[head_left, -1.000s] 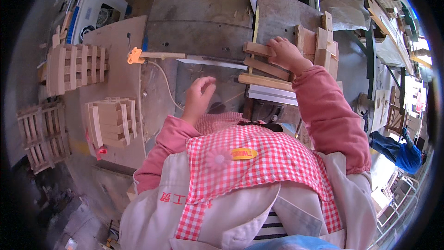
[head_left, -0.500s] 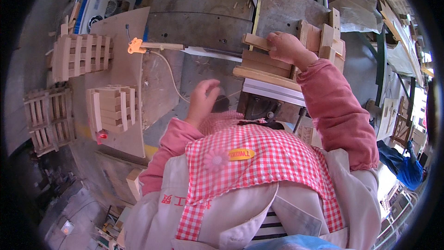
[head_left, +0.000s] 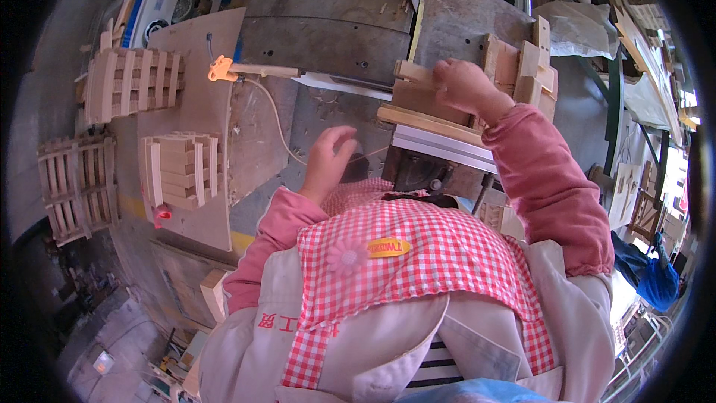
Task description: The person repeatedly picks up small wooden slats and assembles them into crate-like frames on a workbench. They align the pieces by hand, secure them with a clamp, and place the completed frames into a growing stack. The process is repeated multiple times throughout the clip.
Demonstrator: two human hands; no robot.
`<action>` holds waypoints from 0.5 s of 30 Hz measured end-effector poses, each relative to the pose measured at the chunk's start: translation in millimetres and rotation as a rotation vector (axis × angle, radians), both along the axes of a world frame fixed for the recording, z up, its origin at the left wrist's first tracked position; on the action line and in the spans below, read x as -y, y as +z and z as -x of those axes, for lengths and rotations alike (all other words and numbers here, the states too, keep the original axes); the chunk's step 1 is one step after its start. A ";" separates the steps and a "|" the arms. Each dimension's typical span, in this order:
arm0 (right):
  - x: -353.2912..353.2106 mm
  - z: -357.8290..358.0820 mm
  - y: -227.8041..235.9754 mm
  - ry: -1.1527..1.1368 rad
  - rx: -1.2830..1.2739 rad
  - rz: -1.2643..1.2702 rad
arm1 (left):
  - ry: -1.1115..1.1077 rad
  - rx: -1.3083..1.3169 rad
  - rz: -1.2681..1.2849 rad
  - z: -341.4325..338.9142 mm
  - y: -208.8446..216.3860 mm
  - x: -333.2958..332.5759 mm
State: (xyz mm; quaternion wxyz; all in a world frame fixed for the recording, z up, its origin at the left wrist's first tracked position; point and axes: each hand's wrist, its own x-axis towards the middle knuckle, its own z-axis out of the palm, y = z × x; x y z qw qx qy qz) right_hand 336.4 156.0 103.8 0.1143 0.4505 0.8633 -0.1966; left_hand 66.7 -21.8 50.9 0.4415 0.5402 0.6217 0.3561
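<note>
Wood slat (head_left: pixel 436 98) under right hand (head_left: pixel 464 86).

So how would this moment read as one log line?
right hand: on wooden slats on the jig | left hand: free above bench | slatted crates: stacked left

Over on the left, three slatted crates of pale wood: one (head_left: pixel 133 83) up top on a bare plywood board (head_left: pixel 212 179), one smaller (head_left: pixel 179 169) lower on the same board, one (head_left: pixel 77 186) off its edge. An orange-handled tool (head_left: pixel 221 69) lies beside them, cream cord (head_left: pixel 272 116) trailing down.
</note>
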 end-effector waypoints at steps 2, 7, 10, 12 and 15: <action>-12.7 0.9 1.0 -0.033 -0.019 -0.022 | 0.002 0.000 0.020 0.8 1.1 0.2; -9.8 5.1 -14.3 0.015 0.038 -0.067 | 0.008 0.025 0.026 -0.5 -0.4 -2.2; -14.2 1.8 -14.4 0.047 0.052 -0.063 | -0.007 0.011 0.026 1.4 -2.2 -3.3; -23.2 1.2 -16.1 0.020 0.057 -0.070 | 0.000 0.026 0.040 1.5 -3.0 -3.3; -40.1 -0.3 -22.8 -0.042 0.016 -0.130 | -0.012 0.010 0.023 1.3 -3.1 -3.5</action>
